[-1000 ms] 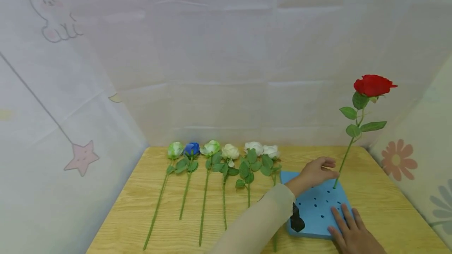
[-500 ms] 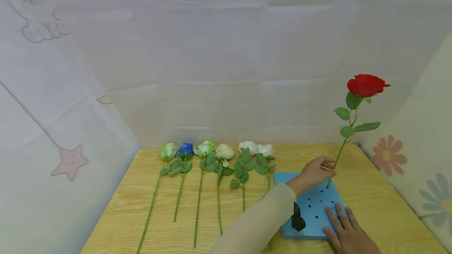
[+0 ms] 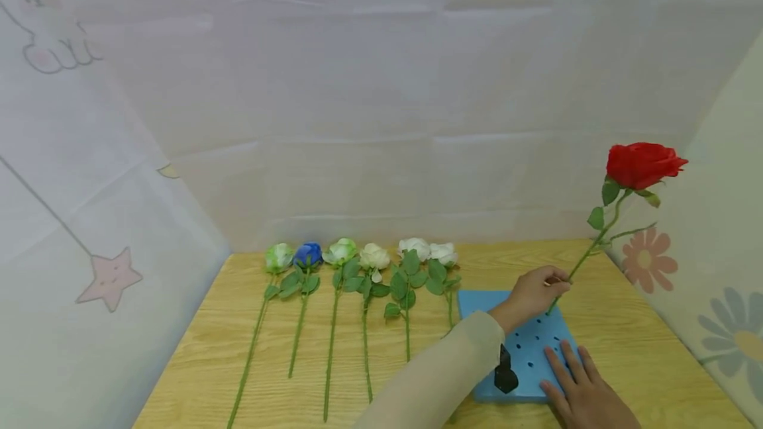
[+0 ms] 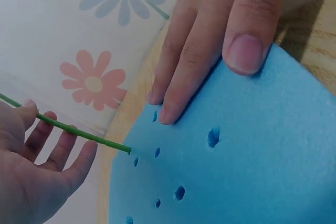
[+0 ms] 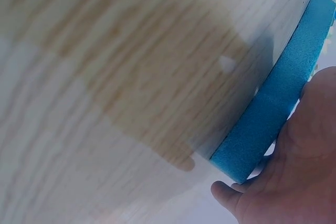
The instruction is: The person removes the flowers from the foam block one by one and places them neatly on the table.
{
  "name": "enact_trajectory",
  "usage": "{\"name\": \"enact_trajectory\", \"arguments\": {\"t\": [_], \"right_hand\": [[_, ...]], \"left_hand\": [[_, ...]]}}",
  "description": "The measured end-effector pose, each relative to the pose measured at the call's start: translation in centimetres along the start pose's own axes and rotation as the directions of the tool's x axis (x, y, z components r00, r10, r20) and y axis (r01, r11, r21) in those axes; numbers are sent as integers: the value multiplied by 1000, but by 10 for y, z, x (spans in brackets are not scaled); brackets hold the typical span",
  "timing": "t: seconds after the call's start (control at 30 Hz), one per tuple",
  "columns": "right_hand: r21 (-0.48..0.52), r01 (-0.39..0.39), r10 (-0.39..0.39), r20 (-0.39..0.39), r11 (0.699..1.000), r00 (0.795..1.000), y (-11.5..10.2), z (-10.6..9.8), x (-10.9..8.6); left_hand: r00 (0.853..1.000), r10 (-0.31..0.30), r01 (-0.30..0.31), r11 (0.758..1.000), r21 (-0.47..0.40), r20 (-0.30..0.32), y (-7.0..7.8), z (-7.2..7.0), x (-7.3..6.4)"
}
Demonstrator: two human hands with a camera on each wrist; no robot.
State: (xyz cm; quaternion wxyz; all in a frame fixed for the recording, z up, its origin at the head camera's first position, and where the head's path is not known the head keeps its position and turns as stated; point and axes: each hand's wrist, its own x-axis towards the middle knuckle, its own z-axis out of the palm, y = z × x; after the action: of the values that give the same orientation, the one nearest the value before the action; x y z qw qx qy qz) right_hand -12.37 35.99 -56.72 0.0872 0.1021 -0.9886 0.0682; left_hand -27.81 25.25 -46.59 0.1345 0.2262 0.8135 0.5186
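My left hand [image 3: 530,293] pinches the lower stem of a red rose [image 3: 645,165] between thumb and fingers. The rose leans to the right, its bloom high above the table. In the left wrist view the foot of the green stem [image 4: 89,136] meets the blue foam board [image 4: 252,145] by its far edge, among small punched holes. My right hand [image 3: 590,392] lies flat with fingers spread over the board's near right corner. From the right wrist, the board's thick side [image 5: 273,93] shows beside the palm [image 5: 299,156].
Left of the board, several roses lie in a row on the wooden table [image 3: 197,363]: a blue rose [image 3: 308,255], a cream rose [image 3: 374,256], white and green-tinged ones. My left sleeve [image 3: 435,376] crosses over some stems. Printed cloth walls [image 3: 357,118] stand behind and at both sides.
The red rose has tipped further to the right, its bloom moving right and slightly down. My left fingers have drawn closer round the stem. The right hand stays on the board; the head view shifted slightly.
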Motion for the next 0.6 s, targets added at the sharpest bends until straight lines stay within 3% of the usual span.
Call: {"name": "enact_trajectory", "arguments": {"t": [0.1,0.33,0.5,0.57,0.6], "right_hand": [[5,5,-5,2,1000,1000,-1,-1,0],[65,-47,40,102,997,994,-5,-14,4],[67,-57,45,160,996,986,-5,-20,5],[54,-28,20,136,998,990,-3,-19,3],[24,30,-33,108,999,994,-1,-17,2]], "left_hand": [[1000,19,-19,1000,-14,-5,2,-2,-1],[994,103,-105,989,-100,-30,17,-15,-3],[989,145,-144,981,-131,3,26,-28,-9],[988,152,-146,978,-146,31,28,-33,-14],[987,154,-145,977,-157,47,29,-36,-17]]}}
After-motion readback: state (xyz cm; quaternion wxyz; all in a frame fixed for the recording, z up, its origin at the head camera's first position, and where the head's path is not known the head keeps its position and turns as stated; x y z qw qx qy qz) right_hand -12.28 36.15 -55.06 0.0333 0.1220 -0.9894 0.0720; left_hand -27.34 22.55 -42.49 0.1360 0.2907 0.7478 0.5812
